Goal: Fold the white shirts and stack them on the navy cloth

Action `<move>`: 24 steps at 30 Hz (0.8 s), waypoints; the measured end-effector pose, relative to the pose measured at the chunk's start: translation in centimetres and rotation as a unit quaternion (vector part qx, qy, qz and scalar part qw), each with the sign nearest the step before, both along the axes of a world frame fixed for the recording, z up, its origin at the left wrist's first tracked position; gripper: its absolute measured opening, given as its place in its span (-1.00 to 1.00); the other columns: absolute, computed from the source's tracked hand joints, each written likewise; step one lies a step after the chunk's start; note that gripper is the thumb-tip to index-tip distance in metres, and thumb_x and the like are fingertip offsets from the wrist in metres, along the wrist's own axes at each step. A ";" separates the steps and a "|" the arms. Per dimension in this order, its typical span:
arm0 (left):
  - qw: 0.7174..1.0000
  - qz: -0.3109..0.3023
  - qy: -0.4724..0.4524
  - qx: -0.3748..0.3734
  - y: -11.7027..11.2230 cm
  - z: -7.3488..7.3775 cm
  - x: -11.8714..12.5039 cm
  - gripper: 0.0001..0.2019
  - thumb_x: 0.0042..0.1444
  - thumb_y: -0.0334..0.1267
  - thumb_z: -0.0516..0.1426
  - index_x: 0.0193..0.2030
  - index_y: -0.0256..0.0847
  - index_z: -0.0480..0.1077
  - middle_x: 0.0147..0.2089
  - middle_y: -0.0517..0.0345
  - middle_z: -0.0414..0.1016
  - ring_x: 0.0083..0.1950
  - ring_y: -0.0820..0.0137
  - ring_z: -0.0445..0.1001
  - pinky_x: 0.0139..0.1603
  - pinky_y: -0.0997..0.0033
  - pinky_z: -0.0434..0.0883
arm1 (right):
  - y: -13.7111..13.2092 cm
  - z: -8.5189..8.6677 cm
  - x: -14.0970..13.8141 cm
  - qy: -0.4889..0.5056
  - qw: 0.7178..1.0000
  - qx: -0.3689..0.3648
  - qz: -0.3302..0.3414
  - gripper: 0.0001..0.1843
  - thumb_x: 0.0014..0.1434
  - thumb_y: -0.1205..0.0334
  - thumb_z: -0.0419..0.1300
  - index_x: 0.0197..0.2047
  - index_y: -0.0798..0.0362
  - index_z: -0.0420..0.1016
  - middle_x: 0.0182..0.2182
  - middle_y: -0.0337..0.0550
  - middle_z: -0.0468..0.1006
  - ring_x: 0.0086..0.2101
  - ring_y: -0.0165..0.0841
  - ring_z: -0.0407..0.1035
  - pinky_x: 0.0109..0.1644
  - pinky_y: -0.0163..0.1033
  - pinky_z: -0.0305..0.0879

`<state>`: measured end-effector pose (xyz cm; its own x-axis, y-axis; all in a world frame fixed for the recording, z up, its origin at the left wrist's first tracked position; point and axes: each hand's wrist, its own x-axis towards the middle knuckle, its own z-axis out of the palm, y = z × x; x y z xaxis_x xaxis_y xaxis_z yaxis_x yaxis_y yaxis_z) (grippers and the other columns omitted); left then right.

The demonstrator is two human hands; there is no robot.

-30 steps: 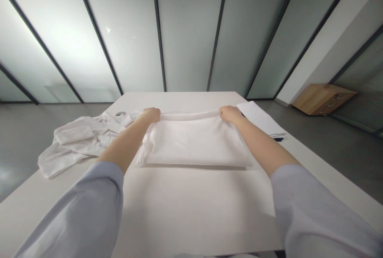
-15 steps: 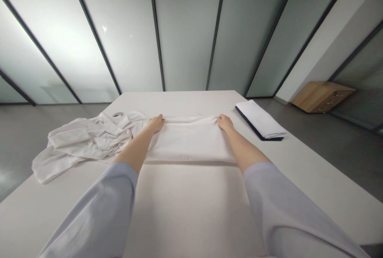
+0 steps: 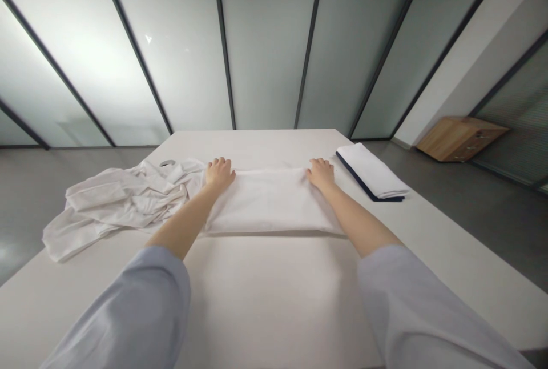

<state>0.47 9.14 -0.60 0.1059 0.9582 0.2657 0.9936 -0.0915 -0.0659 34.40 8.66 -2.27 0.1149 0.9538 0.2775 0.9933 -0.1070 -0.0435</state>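
A folded white cloth [image 3: 274,200] lies flat in front of me, its long edges running left to right. My left hand [image 3: 220,173] rests on its far left corner, fingers apart and bent slightly over the edge. At the far right corner is my right hand [image 3: 321,173], also open, its fingers spread and pointing away from me. Neither hand pinches the fabric. Left of my left hand sits a crumpled heap of white cloth [image 3: 124,200], partly hidden by my forearm.
On the right of the white table [image 3: 278,300] lies a stack [image 3: 372,170] of folded white fabric over dark blue fabric. A round grey grommet [image 3: 168,163] shows behind the heap. A wooden cabinet [image 3: 460,137] stands on the floor beyond, and frosted glass panels [image 3: 269,43] line the back.
Both hands have let go of the cloth's far edge and opened, fingers now spread at its corners. The far edge lies flatter. The heap and the stack stay put.
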 end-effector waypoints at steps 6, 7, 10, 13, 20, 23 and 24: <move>0.988 -0.059 -0.027 -0.140 -4.6 -0.3 -1.0 -0.65 0.19 -0.01 -0.04 -0.09 -0.13 0.42 -0.09 0.01 0.55 -0.05 0.21 0.49 -0.10 0.31 0.36 | -6.9 0.8 -4.1 0.037 0.959 -0.046 0.279 -0.65 0.33 0.18 -0.06 0.01 0.04 0.48 -0.02 -0.06 0.52 0.00 -0.27 0.34 0.10 -0.23 0.12; 0.984 -0.081 -0.024 -0.159 -5.6 -0.7 -0.7 -0.61 0.18 0.04 -0.05 -0.07 -0.14 0.42 -0.06 0.01 0.55 -0.03 0.20 0.49 -0.09 0.31 0.36 | -8.4 0.6 -4.9 0.044 0.947 -0.066 0.310 -0.64 0.33 0.12 -0.06 0.02 0.02 0.48 -0.02 -0.08 0.52 -0.01 -0.28 0.36 0.09 -0.25 0.14; 0.976 -0.101 0.008 -0.193 -7.9 -1.4 0.8 -0.44 0.19 0.17 -0.12 0.03 -0.20 0.39 0.05 -0.11 0.49 0.06 0.13 0.46 0.02 0.23 0.33 | -11.9 -0.2 -6.5 0.035 0.931 -0.129 0.339 -0.50 0.35 -0.09 -0.14 0.08 -0.03 0.45 0.04 -0.06 0.50 0.04 -0.23 0.34 0.10 -0.22 0.15; 0.967 -0.078 0.032 -0.242 -8.3 -1.6 2.4 -0.34 0.20 0.24 -0.20 0.12 -0.22 0.35 0.13 -0.18 0.44 0.14 0.07 0.41 0.10 0.13 0.28 | -13.1 -0.8 -7.0 0.002 0.942 -0.163 0.293 -0.34 0.28 -0.28 -0.18 0.14 -0.02 0.39 0.07 0.06 0.46 0.07 -0.11 0.32 0.12 -0.09 0.14; 0.979 -0.079 0.025 -0.185 -5.3 -2.8 4.5 -0.39 0.24 0.17 -0.19 0.14 -0.24 0.32 0.19 -0.21 0.38 0.17 0.09 0.38 0.15 0.10 0.22 | -8.6 -1.8 -5.5 -0.031 0.956 -0.196 0.218 -0.21 0.21 -0.38 -0.17 0.28 -0.01 0.23 0.25 0.18 0.23 0.21 0.02 0.13 0.20 0.12 0.02; 0.987 -0.120 0.003 -0.108 -4.8 -2.9 4.5 -0.55 0.27 0.00 -0.13 0.10 -0.21 0.33 0.14 -0.06 0.43 0.17 0.21 0.37 0.26 0.16 0.12 | -6.0 -2.3 -4.3 -0.015 0.959 -0.201 0.200 -0.22 0.23 -0.35 -0.17 0.33 -0.04 0.16 0.33 0.11 0.10 0.28 -0.05 0.01 0.26 0.08 -0.06; 0.987 -0.135 -0.007 -0.081 -4.8 -2.9 4.4 -0.59 0.26 -0.06 -0.10 0.09 -0.19 0.34 0.14 -0.03 0.43 0.18 0.23 0.35 0.29 0.18 0.09 | -5.4 -2.5 -4.0 -0.011 0.961 -0.193 0.199 -0.23 0.24 -0.33 -0.17 0.34 -0.03 0.14 0.34 0.09 0.07 0.30 -0.07 -0.03 0.28 0.07 -0.08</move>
<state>4.84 4.30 -3.48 0.3604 0.9258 0.1138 0.9324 -0.3611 -0.0148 30.45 3.24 -4.78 -0.2824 0.9533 -0.1068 0.9590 0.2780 -0.0545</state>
